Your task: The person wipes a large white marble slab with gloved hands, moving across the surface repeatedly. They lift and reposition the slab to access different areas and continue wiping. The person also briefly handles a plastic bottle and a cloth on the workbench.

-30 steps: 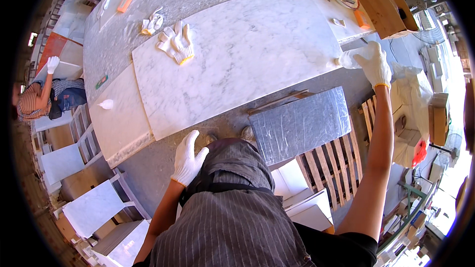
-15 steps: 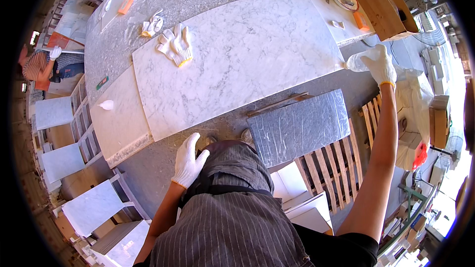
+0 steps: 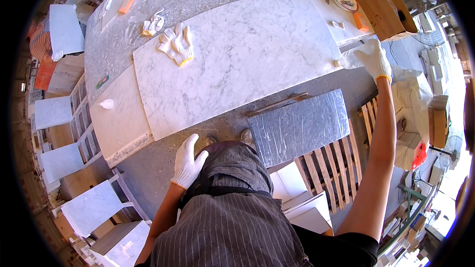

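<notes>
Head view:
- Right hand [image 3: 374,60] grips the bottle [image 3: 350,60], which juts leftward, tip at the slab's [image 3: 242,54] edge.
- Left hand [image 3: 187,164], thumb spread wide, beside the apron [image 3: 232,222].

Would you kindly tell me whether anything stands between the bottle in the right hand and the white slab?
Nothing visible does: the right hand holds the bottle with its narrow end at the right edge of the white slab. The glove lies toward the slab's left, away from the bottle.
</notes>
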`<state>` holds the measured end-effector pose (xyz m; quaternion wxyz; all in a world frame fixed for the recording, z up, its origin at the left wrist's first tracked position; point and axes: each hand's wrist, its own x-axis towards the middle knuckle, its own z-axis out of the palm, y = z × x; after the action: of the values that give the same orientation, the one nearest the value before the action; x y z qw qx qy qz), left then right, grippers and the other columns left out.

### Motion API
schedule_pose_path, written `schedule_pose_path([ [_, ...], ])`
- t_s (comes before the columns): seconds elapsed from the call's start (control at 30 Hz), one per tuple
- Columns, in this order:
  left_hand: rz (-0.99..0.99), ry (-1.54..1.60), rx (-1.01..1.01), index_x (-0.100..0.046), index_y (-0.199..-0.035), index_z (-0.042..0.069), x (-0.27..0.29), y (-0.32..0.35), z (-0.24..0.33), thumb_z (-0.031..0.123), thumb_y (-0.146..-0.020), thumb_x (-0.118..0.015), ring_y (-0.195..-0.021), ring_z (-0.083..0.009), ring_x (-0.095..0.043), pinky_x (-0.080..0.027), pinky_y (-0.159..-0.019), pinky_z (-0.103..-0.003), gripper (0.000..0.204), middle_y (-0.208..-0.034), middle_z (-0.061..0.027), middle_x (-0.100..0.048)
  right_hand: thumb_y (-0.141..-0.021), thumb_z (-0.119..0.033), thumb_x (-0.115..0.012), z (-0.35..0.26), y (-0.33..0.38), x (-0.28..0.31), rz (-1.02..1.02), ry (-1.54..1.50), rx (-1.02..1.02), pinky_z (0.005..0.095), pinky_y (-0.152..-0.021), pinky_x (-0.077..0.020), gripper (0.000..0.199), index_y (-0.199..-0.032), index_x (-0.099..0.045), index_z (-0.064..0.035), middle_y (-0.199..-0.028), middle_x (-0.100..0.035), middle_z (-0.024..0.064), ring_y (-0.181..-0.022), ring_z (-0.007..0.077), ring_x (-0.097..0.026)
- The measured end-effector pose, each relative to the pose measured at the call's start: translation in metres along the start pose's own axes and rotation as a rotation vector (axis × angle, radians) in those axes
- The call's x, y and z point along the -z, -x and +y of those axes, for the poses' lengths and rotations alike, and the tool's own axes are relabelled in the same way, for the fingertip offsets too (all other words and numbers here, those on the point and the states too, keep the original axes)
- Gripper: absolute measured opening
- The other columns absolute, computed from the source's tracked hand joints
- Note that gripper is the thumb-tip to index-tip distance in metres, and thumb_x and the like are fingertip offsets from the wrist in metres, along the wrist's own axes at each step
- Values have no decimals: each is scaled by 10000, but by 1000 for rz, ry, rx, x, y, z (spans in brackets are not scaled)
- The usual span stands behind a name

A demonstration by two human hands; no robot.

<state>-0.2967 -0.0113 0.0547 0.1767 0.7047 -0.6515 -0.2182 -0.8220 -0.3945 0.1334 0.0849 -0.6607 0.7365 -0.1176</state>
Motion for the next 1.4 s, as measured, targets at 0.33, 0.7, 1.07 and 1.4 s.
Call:
schedule_pose_path([
  [0.33,4,49,27,-475,-1390,2,0,8,-8,248,-881,-744,-1234,-411,-559,-440,-1053,-481,626,-1357,-226,-580,-738,-451,-808,-89,75,-6,-29,61,118,470,-895,-548,671,-1292,-560,-165,-1207,-632,205,-1056,390,-675],
  [0.7,16,83,-48,-477,-1381,-3,13,11,-41,256,-886,-752,-1235,-414,-563,-450,-1050,-480,623,-1351,-241,-580,-756,-418,-803,-191,166,-24,-11,32,232,473,-802,-588,639,-1299,-573,-171,-1150,-626,205,-952,381,-705],
  [1.07,45,103,-72,-477,-1387,1,59,26,-104,227,-877,-757,-1237,-406,-564,-451,-1052,-483,625,-1362,-227,-579,-727,-375,-812,-313,255,-50,8,-25,442,445,-616,-582,583,-1224,-614,-144,-1021,-628,167,-755,347,-711],
  [1.4,-58,190,-22,-464,-1425,15,99,46,-138,239,-906,-729,-1317,-389,-508,-404,-1110,-465,625,-1433,-219,-526,-665,-265,-786,-412,330,-75,62,-138,650,404,-511,-506,523,-1149,-653,-117,-849,-582,104,-592,279,-629],
])
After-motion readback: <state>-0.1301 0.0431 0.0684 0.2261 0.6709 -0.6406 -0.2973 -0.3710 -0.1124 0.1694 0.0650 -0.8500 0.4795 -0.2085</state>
